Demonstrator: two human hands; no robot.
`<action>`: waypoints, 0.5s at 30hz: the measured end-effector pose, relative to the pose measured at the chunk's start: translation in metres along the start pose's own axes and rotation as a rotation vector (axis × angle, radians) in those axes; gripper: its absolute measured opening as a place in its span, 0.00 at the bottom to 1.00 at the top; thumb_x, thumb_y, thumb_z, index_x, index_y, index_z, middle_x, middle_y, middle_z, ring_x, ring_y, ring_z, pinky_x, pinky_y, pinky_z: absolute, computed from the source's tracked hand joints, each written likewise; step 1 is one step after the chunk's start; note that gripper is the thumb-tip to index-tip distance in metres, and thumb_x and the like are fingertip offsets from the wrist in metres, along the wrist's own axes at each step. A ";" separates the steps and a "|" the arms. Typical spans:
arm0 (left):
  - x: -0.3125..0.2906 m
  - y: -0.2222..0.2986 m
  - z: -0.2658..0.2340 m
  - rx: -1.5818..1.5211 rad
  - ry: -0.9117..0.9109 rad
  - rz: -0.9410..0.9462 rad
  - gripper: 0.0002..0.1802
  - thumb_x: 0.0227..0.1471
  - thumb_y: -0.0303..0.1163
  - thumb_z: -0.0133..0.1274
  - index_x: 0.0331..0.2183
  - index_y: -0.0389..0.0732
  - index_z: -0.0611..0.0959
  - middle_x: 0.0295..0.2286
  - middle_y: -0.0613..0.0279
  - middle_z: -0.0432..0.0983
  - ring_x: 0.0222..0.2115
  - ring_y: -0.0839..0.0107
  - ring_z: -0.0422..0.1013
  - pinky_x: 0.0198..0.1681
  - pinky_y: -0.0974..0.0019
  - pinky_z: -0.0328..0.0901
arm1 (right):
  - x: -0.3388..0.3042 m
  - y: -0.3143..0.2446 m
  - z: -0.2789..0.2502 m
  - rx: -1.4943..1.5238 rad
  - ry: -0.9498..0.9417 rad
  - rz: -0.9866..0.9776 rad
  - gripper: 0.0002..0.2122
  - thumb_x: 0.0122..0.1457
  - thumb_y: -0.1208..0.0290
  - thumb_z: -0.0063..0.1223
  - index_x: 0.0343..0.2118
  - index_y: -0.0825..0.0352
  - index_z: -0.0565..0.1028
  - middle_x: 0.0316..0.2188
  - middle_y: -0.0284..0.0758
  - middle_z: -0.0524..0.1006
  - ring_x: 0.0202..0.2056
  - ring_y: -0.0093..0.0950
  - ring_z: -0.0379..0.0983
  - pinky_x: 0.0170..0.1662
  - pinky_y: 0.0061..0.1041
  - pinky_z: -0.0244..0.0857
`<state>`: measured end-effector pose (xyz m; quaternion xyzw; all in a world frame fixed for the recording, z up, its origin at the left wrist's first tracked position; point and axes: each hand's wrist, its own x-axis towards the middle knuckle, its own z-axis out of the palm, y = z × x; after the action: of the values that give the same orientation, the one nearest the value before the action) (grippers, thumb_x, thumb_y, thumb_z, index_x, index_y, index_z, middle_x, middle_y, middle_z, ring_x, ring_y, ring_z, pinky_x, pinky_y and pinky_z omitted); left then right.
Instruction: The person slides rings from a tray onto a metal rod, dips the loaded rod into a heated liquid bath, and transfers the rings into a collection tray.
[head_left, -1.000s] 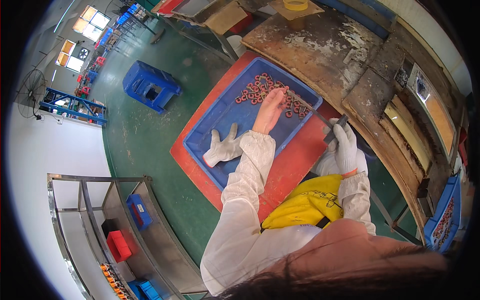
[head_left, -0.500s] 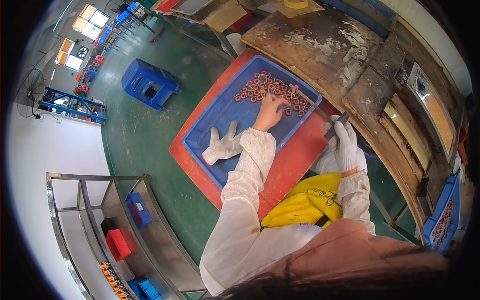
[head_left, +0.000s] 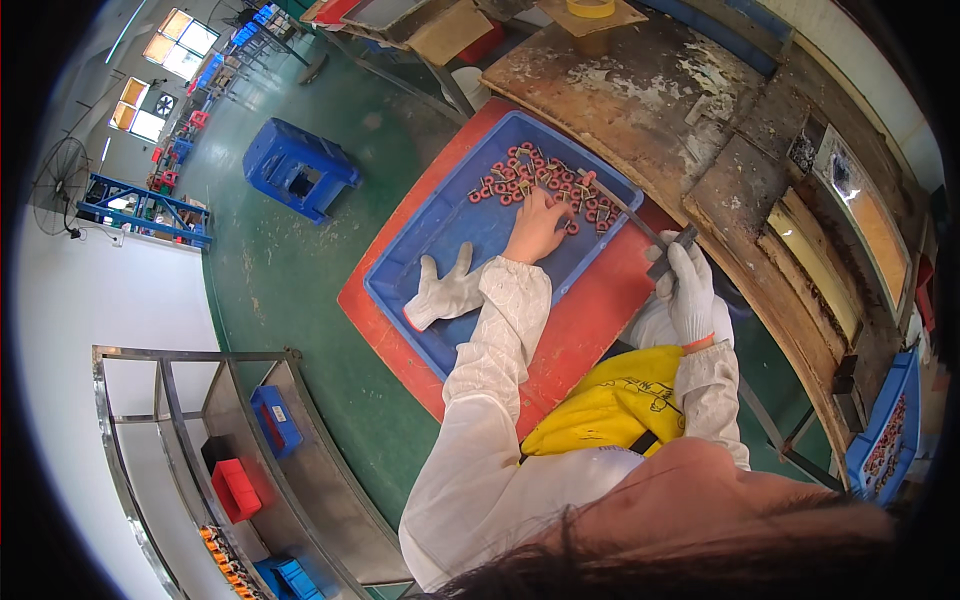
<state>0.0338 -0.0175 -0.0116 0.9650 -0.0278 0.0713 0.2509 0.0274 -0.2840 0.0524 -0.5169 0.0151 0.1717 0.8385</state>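
Observation:
My bare left hand reaches into a blue plastic tray, its fingertips among a heap of small red ring-shaped parts with metal pieces on them. Thumb and fingers are apart, and no part shows between them. A limp white glove lies in the tray beside my left wrist. Past the tray's right side, my gloved right hand is closed round a long thin metal tool with a dark crosspiece. The tool's far end reaches over the tray's rim beside the parts.
Under the tray is a red board. A worn wooden workbench curves along the right, with another blue tray of parts at its lower end. A blue stool stands on the green floor. At lower left is a metal shelf with bins.
My left hand has shifted slightly left among the ring parts, and its thumb now stands farther from the fingers. The right hand and its tool have hardly moved.

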 end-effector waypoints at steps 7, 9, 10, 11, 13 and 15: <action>0.009 -0.011 -0.003 -0.097 0.163 -0.061 0.13 0.40 0.29 0.59 0.33 0.45 0.79 0.36 0.60 0.65 0.40 0.64 0.63 0.43 0.64 0.60 | -0.001 -0.001 0.003 0.002 -0.008 0.007 0.14 0.60 0.67 0.44 0.43 0.70 0.68 0.28 0.35 0.75 0.14 0.12 0.60 0.17 0.10 0.53; 0.017 -0.004 -0.016 -1.071 0.037 -0.252 0.13 0.47 0.31 0.56 0.37 0.42 0.78 0.38 0.63 0.70 0.38 0.72 0.66 0.44 0.69 0.60 | -0.001 -0.001 0.002 -0.001 0.004 0.003 0.14 0.60 0.66 0.44 0.43 0.71 0.68 0.28 0.35 0.75 0.14 0.12 0.60 0.16 0.10 0.52; 0.017 0.001 -0.022 -1.265 0.069 -0.268 0.15 0.51 0.32 0.54 0.42 0.39 0.76 0.39 0.68 0.72 0.36 0.80 0.66 0.42 0.74 0.59 | -0.001 -0.001 0.000 -0.005 0.004 0.008 0.14 0.60 0.66 0.44 0.43 0.71 0.68 0.28 0.35 0.75 0.14 0.12 0.60 0.16 0.10 0.52; 0.016 0.004 -0.023 -1.266 0.067 -0.267 0.15 0.51 0.32 0.54 0.42 0.39 0.76 0.39 0.68 0.72 0.36 0.80 0.66 0.42 0.74 0.59 | -0.001 -0.001 -0.001 -0.009 0.003 0.014 0.14 0.60 0.66 0.44 0.43 0.71 0.68 0.27 0.35 0.75 0.14 0.12 0.60 0.16 0.10 0.52; 0.014 0.006 -0.027 -1.483 0.106 -0.301 0.17 0.51 0.32 0.53 0.43 0.39 0.75 0.40 0.70 0.72 0.36 0.81 0.65 0.41 0.75 0.58 | -0.001 -0.002 0.000 -0.008 -0.004 0.019 0.13 0.60 0.67 0.44 0.43 0.71 0.68 0.27 0.35 0.75 0.14 0.12 0.60 0.16 0.10 0.52; 0.014 0.006 -0.027 -1.513 0.101 -0.290 0.17 0.51 0.32 0.54 0.43 0.39 0.75 0.41 0.70 0.72 0.36 0.82 0.65 0.40 0.75 0.58 | -0.001 -0.001 0.000 -0.008 -0.012 0.024 0.13 0.59 0.67 0.44 0.42 0.71 0.68 0.27 0.35 0.75 0.14 0.12 0.60 0.16 0.10 0.52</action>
<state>0.0435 -0.0097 0.0164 0.5205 0.0693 0.0434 0.8500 0.0267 -0.2849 0.0539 -0.5189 0.0158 0.1848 0.8345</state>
